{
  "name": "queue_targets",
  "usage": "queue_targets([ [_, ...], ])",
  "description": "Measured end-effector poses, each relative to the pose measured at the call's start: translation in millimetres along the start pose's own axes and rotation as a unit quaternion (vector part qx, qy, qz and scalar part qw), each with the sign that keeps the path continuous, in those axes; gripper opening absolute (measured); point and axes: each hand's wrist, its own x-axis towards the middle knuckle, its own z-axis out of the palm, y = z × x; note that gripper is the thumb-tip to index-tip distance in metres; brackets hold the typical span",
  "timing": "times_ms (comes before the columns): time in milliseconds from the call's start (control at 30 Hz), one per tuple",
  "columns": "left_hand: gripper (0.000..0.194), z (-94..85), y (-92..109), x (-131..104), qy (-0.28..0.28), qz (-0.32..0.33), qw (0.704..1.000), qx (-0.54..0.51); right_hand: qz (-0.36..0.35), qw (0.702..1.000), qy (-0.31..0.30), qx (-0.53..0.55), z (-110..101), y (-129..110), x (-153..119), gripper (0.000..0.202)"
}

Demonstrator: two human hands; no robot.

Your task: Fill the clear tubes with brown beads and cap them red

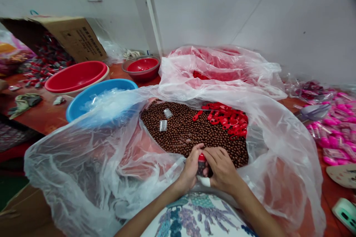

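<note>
My left hand (190, 170) is closed around a small clear container with a red cap (201, 157), dark inside. My right hand (224, 166) grips the same container from the other side, fingers bent over its cap. Something white, like a wrap, is on my right hand's thumb. Just beyond both hands lies a bed of round brown balls (178, 133) in a large clear plastic bag (280, 144). Two small clear containers (163, 125) rest on the balls. A pile of red plastic caps or lids (226, 120) lies on the right side of the balls.
A blue basin (75, 109) with clear plastic pieces, a red basin (78, 77) and a smaller red bowl (143, 65) stand to the left. Behind them is a tipped cardboard box (75, 37). A second plastic bag (222, 66) lies at the wall; pink items (336, 129) are heaped right.
</note>
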Motion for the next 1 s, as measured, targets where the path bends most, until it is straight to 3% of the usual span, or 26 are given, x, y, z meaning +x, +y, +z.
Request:
queue_targets([
  [167, 0.047, -0.2, -9.3, -5.4, -0.016, 0.004, 1.000, -0.002, 0.002, 1.000, 0.026, 0.008, 2.3, -4.0, -5.4, 0.054],
  [267, 0.039, -1.4, -7.9, -1.5, -0.014, 0.043, 0.998, 0.054, 0.013, 1.000, 0.026, -0.010, 3.6, -0.4, -12.3, 0.058],
  [400, 0.043, -16.9, 27.3, 24.4, 0.002, 0.120, 0.965, 0.234, 0.034, 0.997, 0.041, -0.063, 1.0, 25.0, -30.4, 0.061],
  [467, 0.036, -34.1, 59.3, 38.0, 0.075, 0.201, 0.899, 0.381, 0.052, 0.995, 0.031, -0.086, -3.5, 44.1, -44.4, 0.058],
  [533, 0.033, -56.0, 91.2, 46.3, 0.178, 0.270, 0.781, 0.534, 0.069, 0.992, -0.003, -0.101, -9.9, 61.4, -60.3, 0.056],
  [600, 0.037, -78.8, 114.9, 49.4, 0.258, 0.240, 0.680, 0.643, 0.078, 0.990, -0.043, -0.112, -17.0, 72.1, -73.8, 0.060],
  [667, 0.038, -98.8, 126.9, 49.3, 0.249, 0.189, 0.644, 0.698, 0.080, 0.987, -0.070, -0.118, -22.9, 73.7, -78.4, 0.068],
  [767, 0.045, -118.0, 127.1, 47.7, 0.217, 0.181, 0.653, 0.703, 0.099, 0.987, -0.069, -0.107, -26.3, 63.7, -59.6, 0.065],
  [900, 0.061, -125.9, 113.5, 47.9, 0.170, 0.210, 0.714, 0.646, 0.101, 0.989, -0.078, -0.071, -17.3, 54.1, 2.2, 0.049],
  [1000, 0.059, -126.9, 101.6, 49.5, 0.143, 0.223, 0.749, 0.608, 0.071, 0.992, -0.082, -0.065, -0.9, 62.2, 54.9, 0.070],
])
